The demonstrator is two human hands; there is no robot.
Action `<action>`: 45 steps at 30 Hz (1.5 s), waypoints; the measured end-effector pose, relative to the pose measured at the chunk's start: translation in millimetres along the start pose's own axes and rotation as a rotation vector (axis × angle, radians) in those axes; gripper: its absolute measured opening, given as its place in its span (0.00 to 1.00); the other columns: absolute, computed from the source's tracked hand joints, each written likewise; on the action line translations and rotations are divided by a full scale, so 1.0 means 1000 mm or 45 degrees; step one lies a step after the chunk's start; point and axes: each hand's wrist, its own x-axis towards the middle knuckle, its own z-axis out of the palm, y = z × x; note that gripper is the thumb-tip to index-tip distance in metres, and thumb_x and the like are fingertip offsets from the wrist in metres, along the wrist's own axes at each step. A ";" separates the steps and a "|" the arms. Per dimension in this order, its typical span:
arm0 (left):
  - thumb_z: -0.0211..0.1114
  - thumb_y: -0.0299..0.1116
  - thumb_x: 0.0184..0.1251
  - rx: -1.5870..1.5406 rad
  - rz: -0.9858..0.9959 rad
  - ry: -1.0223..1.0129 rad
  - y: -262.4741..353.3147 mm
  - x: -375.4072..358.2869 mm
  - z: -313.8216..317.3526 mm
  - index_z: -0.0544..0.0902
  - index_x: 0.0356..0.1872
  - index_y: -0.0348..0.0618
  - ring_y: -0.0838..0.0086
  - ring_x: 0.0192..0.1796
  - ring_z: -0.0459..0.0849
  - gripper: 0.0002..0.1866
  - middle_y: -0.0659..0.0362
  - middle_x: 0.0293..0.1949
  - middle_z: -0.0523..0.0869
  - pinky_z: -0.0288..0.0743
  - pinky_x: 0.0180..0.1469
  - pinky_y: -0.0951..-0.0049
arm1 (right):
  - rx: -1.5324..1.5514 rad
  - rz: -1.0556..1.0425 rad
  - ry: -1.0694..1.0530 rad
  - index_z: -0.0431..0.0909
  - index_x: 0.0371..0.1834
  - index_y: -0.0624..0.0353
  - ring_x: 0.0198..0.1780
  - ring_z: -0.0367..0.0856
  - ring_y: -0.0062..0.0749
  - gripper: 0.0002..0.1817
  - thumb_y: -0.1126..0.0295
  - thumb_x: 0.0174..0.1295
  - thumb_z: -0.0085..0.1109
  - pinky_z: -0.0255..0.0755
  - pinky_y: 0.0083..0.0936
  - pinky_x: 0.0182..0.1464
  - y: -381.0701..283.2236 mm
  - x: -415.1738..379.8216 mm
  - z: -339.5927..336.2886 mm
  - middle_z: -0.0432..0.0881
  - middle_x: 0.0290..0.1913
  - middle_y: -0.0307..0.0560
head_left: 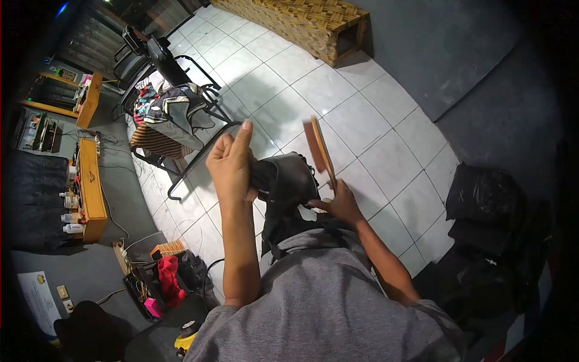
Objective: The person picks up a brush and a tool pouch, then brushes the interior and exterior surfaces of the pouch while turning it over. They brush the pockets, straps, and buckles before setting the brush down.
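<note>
In my right hand is a wooden brush, held upright by its lower end, with a pale wooden edge and a reddish-brown side. A black leather-like bag with a dark beaded or toothed edge lies between my hands, in front of my waist. The fingers of my right hand come right to its lower right edge. My left hand is closed with the thumb stretched up. Its palm side overlaps the dark left end of the bag; I cannot tell what its curled fingers hold.
A black metal-framed chair with piled cloths stands ahead left on white floor tiles. A woven bench is at the back. Wooden shelf with bottles lines the left wall. Black plastic bags sit right.
</note>
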 end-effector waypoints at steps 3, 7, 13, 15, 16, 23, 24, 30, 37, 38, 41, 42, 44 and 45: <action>0.68 0.31 0.58 0.053 -0.029 -0.154 -0.009 -0.001 0.004 0.54 0.12 0.55 0.89 0.15 0.55 0.28 0.72 0.13 0.61 0.46 0.16 0.85 | 0.372 -0.526 0.344 0.66 0.48 0.66 0.36 0.79 0.42 0.37 0.58 0.39 0.76 0.72 0.32 0.42 -0.059 0.005 -0.004 0.76 0.32 0.48; 0.66 0.30 0.59 0.286 0.234 -0.115 -0.022 0.000 -0.002 0.55 0.12 0.52 0.89 0.17 0.53 0.27 0.73 0.13 0.59 0.47 0.17 0.84 | 0.240 -0.378 0.235 0.66 0.49 0.64 0.38 0.79 0.35 0.33 0.69 0.39 0.73 0.73 0.29 0.42 -0.077 0.010 -0.007 0.76 0.33 0.46; 0.74 0.39 0.44 0.981 1.255 -0.271 -0.012 -0.013 -0.019 0.78 0.43 0.39 0.64 0.41 0.79 0.24 0.57 0.32 0.81 0.72 0.42 0.69 | 0.386 -0.321 0.174 0.69 0.40 0.61 0.33 0.81 0.43 0.19 0.73 0.45 0.64 0.72 0.31 0.35 -0.089 0.011 -0.026 0.78 0.32 0.51; 0.75 0.40 0.44 1.138 0.990 -0.561 -0.018 -0.012 -0.024 0.80 0.42 0.41 0.64 0.39 0.81 0.23 0.54 0.33 0.83 0.74 0.39 0.70 | 0.481 -0.349 0.196 0.69 0.40 0.62 0.35 0.81 0.42 0.20 0.69 0.45 0.67 0.72 0.31 0.37 -0.087 0.012 -0.029 0.78 0.33 0.52; 0.74 0.39 0.45 1.054 0.790 -0.502 -0.024 -0.014 -0.024 0.81 0.37 0.38 0.68 0.32 0.82 0.20 0.54 0.29 0.83 0.74 0.33 0.75 | 0.467 -0.323 0.177 0.69 0.40 0.63 0.35 0.81 0.42 0.22 0.66 0.45 0.68 0.72 0.30 0.37 -0.091 0.008 -0.035 0.78 0.33 0.52; 0.70 0.32 0.53 0.833 0.700 -0.263 -0.022 -0.028 -0.002 0.81 0.32 0.35 0.78 0.25 0.80 0.10 0.56 0.22 0.83 0.72 0.30 0.79 | 0.427 -0.208 0.027 0.69 0.32 0.64 0.24 0.75 0.42 0.17 0.59 0.58 0.60 0.66 0.32 0.27 -0.108 -0.041 -0.081 0.72 0.19 0.51; 0.69 0.30 0.55 0.746 0.763 -0.251 -0.015 -0.028 0.004 0.81 0.31 0.35 0.82 0.25 0.78 0.08 0.57 0.21 0.82 0.71 0.30 0.81 | 0.365 -0.227 0.076 0.68 0.31 0.65 0.23 0.74 0.44 0.16 0.61 0.62 0.55 0.65 0.32 0.26 -0.089 -0.041 -0.070 0.71 0.18 0.53; 0.68 0.27 0.55 0.479 0.606 -0.122 0.017 -0.029 0.005 0.81 0.32 0.34 0.85 0.28 0.75 0.07 0.63 0.25 0.81 0.68 0.33 0.86 | -0.168 -0.098 0.062 0.70 0.45 0.65 0.30 0.78 0.53 0.16 0.63 0.67 0.40 0.71 0.41 0.30 0.075 -0.005 0.015 0.77 0.27 0.62; 0.65 0.27 0.59 0.294 0.582 0.077 0.035 -0.023 -0.009 0.80 0.32 0.36 0.87 0.28 0.75 0.05 0.64 0.26 0.80 0.66 0.31 0.88 | -0.606 0.159 -0.525 0.76 0.44 0.67 0.42 0.78 0.55 0.25 0.55 0.67 0.35 0.71 0.43 0.44 0.187 0.005 0.068 0.79 0.35 0.64; 0.65 0.27 0.59 0.313 0.603 0.105 0.035 -0.022 -0.009 0.80 0.32 0.36 0.86 0.28 0.75 0.05 0.63 0.26 0.80 0.67 0.30 0.88 | -0.426 0.215 -0.318 0.74 0.47 0.67 0.40 0.79 0.53 0.24 0.57 0.67 0.35 0.71 0.42 0.43 0.160 0.006 0.055 0.78 0.33 0.63; 0.65 0.27 0.59 0.288 0.616 0.171 0.028 -0.018 -0.005 0.80 0.31 0.35 0.86 0.28 0.76 0.05 0.62 0.27 0.81 0.69 0.30 0.86 | -0.325 -0.430 0.268 0.67 0.54 0.68 0.31 0.77 0.47 0.21 0.63 0.67 0.36 0.72 0.37 0.39 0.090 0.002 0.032 0.74 0.24 0.59; 0.65 0.27 0.60 0.242 0.609 0.206 0.026 -0.017 -0.003 0.80 0.31 0.35 0.85 0.28 0.76 0.05 0.61 0.27 0.81 0.70 0.30 0.86 | 0.092 -0.171 0.108 0.67 0.51 0.68 0.28 0.75 0.45 0.18 0.65 0.68 0.37 0.70 0.36 0.36 0.040 0.000 0.010 0.72 0.23 0.56; 0.64 0.28 0.61 0.201 0.581 0.216 0.027 -0.017 0.000 0.79 0.32 0.36 0.85 0.28 0.76 0.05 0.61 0.27 0.81 0.70 0.31 0.85 | 0.502 0.091 -0.061 0.67 0.48 0.69 0.25 0.73 0.44 0.16 0.67 0.68 0.38 0.69 0.36 0.33 -0.025 -0.006 -0.015 0.70 0.21 0.54; 0.63 0.28 0.61 0.159 0.556 0.225 0.028 -0.018 0.001 0.78 0.32 0.36 0.85 0.28 0.76 0.06 0.61 0.27 0.80 0.70 0.31 0.85 | 0.491 -0.101 -0.070 0.67 0.46 0.67 0.25 0.74 0.46 0.13 0.68 0.65 0.41 0.69 0.37 0.31 -0.038 -0.010 -0.016 0.73 0.25 0.55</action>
